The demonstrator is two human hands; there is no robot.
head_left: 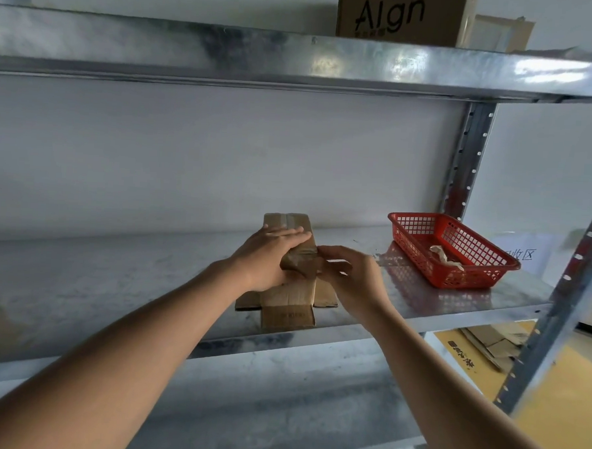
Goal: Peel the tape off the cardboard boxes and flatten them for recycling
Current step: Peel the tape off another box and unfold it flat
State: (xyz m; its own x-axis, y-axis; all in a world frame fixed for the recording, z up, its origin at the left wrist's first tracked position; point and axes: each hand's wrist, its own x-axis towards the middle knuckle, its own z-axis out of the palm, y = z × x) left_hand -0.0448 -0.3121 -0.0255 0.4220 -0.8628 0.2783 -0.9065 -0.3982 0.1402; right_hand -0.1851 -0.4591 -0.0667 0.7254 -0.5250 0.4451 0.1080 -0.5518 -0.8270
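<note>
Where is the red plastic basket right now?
In the head view, the red plastic mesh basket sits at right on the metal shelf, right of the small cardboard box.

One head-worn wide-angle view looks forward and slightly down from close range at the galvanized metal shelf [113, 276], both forearms reaching in from the near edge.
</note>
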